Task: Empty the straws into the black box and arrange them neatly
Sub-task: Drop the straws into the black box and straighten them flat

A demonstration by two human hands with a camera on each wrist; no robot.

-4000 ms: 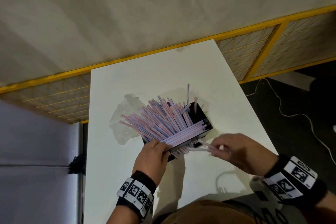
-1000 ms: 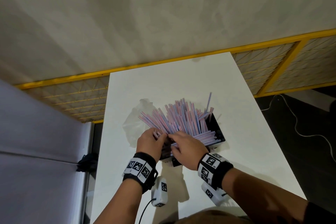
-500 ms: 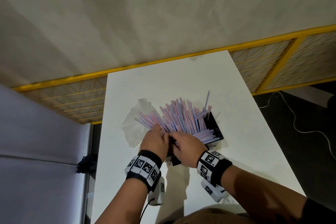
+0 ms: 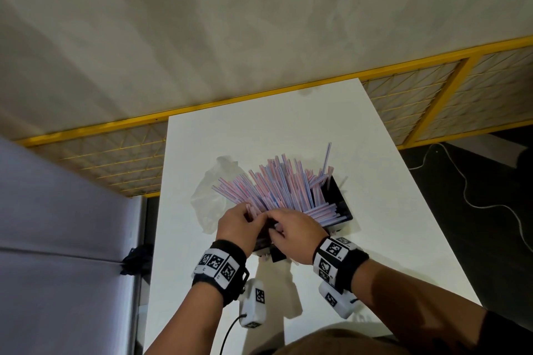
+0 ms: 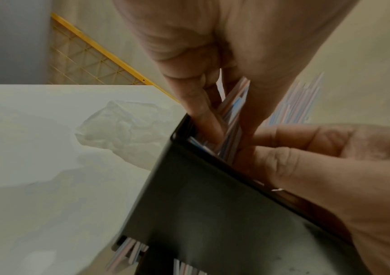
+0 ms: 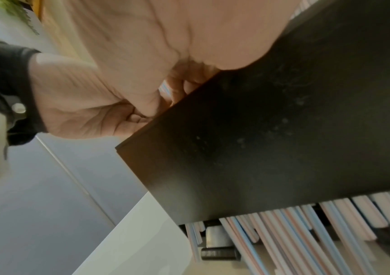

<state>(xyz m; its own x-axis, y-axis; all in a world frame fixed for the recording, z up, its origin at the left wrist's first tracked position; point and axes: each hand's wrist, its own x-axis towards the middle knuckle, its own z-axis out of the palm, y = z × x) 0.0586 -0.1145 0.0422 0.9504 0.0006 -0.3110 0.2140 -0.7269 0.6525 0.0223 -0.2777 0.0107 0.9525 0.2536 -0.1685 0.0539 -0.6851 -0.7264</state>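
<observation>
A black box [image 4: 341, 206] lies on the white table [image 4: 375, 239], and a fan of pink and blue striped straws [image 4: 277, 184] sticks up out of it, leaning left. Both hands meet at the box's near left corner. My left hand [image 4: 253, 215] curls its fingers round a small bunch of straws [image 5: 235, 109] at the rim. My right hand [image 4: 272, 225] reaches over the near wall [image 5: 212, 214], and its thumb and forefinger close on the same bunch. In the right wrist view, straw ends [image 6: 306, 232] poke out below the box wall [image 6: 283, 130].
A crumpled clear plastic bag [image 4: 207, 199] lies on the table just left of the box. A yellow mesh fence [image 4: 432, 95] runs behind the table. A grey panel [image 4: 57, 239] stands to the left, and a cable [image 4: 476, 204] lies on the dark floor to the right.
Four seconds ago my right hand held loose straws to the right of the box. It has since come in beside my left hand at the near left corner. The straw fan now stands more upright.
</observation>
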